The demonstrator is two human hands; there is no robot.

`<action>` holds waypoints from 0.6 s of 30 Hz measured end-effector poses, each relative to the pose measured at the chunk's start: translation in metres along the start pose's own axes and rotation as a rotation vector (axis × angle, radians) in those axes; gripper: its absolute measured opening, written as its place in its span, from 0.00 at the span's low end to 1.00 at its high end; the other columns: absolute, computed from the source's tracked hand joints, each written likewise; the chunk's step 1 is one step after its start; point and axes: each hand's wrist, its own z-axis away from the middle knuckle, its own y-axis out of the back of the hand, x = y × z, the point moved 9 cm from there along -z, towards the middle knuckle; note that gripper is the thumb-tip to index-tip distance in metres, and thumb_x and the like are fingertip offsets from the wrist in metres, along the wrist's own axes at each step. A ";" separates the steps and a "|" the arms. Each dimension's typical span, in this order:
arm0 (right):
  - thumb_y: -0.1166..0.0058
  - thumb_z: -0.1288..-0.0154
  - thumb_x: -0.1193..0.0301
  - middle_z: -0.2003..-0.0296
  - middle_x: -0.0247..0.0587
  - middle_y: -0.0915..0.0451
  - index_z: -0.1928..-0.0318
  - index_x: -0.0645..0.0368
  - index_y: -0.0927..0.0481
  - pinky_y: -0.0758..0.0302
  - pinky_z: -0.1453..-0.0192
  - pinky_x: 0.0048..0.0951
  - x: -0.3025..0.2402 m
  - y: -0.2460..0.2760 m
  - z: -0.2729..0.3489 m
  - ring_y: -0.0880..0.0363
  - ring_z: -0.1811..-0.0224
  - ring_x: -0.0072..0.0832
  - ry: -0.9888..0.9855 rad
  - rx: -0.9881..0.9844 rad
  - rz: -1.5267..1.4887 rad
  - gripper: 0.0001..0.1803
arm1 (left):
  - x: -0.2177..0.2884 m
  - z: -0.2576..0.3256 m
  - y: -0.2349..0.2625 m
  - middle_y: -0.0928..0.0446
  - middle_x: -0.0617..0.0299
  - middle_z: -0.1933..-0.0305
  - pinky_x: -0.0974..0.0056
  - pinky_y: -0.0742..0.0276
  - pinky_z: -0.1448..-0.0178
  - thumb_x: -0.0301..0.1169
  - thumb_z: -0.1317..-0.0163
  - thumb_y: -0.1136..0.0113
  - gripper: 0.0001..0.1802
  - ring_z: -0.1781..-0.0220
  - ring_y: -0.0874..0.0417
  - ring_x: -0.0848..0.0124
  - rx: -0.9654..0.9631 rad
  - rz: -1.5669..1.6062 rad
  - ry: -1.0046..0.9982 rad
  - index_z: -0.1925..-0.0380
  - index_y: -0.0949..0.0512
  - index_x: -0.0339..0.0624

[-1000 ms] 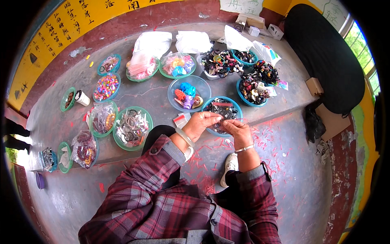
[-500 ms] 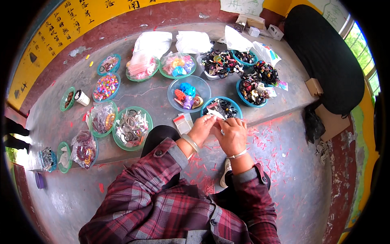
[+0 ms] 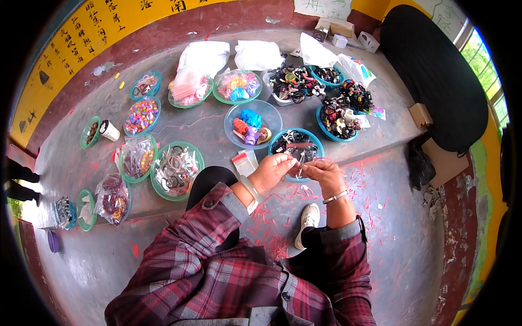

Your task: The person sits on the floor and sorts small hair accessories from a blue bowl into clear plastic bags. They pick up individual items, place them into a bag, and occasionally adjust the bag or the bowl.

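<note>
My left hand [image 3: 273, 171] and my right hand [image 3: 327, 177] meet over the near rim of a blue bowl [image 3: 322, 146] of black hair ties. Between their pinched fingers is a small clear plastic bag [image 3: 299, 154] with a red strip along its top. A thin whitish streak shows at the bag between my fingertips; whether it is the bag's edge or a separate piece I cannot make out. More small red-topped clear bags [image 3: 246, 164] lie on the ledge left of my left hand. Dark and pale bits are visible through or behind the held bag.
A clear bowl [image 3: 230, 110] of colourful hair clips stands behind. Around it are bowls of hair ties [image 3: 321, 124], a green bowl of mixed hair bands [image 3: 200, 175] and a bowl of bright beads [image 3: 143, 114]. Red scraps [image 3: 277, 247] litter the floor by my shoe [image 3: 309, 218].
My right hand has shifted right and down, away from my left fingertips, so the bag with its red strip shows more plainly. My shoe has come further into view.
</note>
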 end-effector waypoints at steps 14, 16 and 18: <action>0.42 0.49 0.77 0.75 0.36 0.21 0.71 0.65 0.21 0.29 0.65 0.19 0.005 0.000 -0.003 0.25 0.72 0.20 0.028 0.028 -0.071 0.04 | 0.004 0.003 -0.001 0.23 0.65 0.68 0.77 0.35 0.70 0.34 0.43 0.44 0.10 0.67 0.24 0.79 -0.005 0.177 0.049 0.66 0.25 0.40; 0.43 0.49 0.77 0.75 0.36 0.21 0.72 0.65 0.21 0.29 0.65 0.19 0.005 0.000 -0.004 0.25 0.72 0.20 0.041 0.020 -0.059 0.03 | 0.001 0.002 0.000 0.23 0.65 0.68 0.77 0.35 0.70 0.34 0.44 0.44 0.09 0.67 0.24 0.79 -0.010 0.180 0.046 0.66 0.25 0.40; 0.43 0.49 0.78 0.75 0.36 0.21 0.72 0.64 0.22 0.29 0.65 0.19 0.004 -0.001 -0.004 0.25 0.72 0.20 0.048 0.016 -0.055 0.03 | 0.001 0.003 -0.001 0.23 0.65 0.68 0.77 0.35 0.70 0.33 0.44 0.43 0.09 0.67 0.24 0.79 -0.015 0.188 0.049 0.66 0.25 0.40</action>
